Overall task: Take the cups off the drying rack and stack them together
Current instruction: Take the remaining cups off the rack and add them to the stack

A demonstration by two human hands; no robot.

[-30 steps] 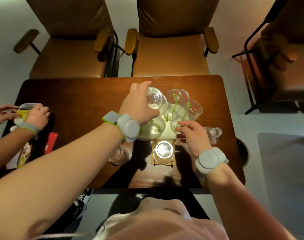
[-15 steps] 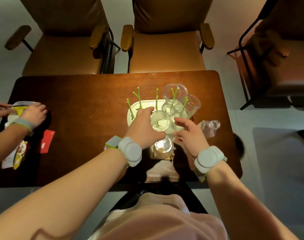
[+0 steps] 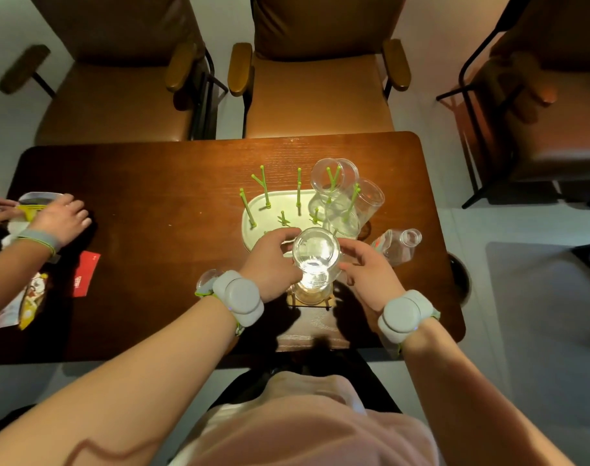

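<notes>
A clear plastic cup (image 3: pixel 315 253) stands mouth-up over another clear cup (image 3: pixel 312 292) on a small wooden coaster (image 3: pixel 327 302). My left hand (image 3: pixel 271 269) grips the upper cup from the left. My right hand (image 3: pixel 367 274) is at its right side with fingers spread, close to or touching the cup. Behind them stands the pale drying rack (image 3: pixel 273 210) with green pegs. Three clear cups (image 3: pixel 337 193) hang upside down on its right pegs. The left pegs are bare.
A clear bottle (image 3: pixel 398 245) lies on the table's right side. Another glass (image 3: pixel 206 280) peeks out by my left wrist. Another person's hands (image 3: pixel 60 216) handle packets at the table's left end, beside a red card (image 3: pixel 85 274). Brown armchairs (image 3: pixel 317 92) stand beyond the table.
My left hand lifted a cup from the rack's left pegs and carried it toward me, over the cup on the coaster. My right hand moved in beside it.
</notes>
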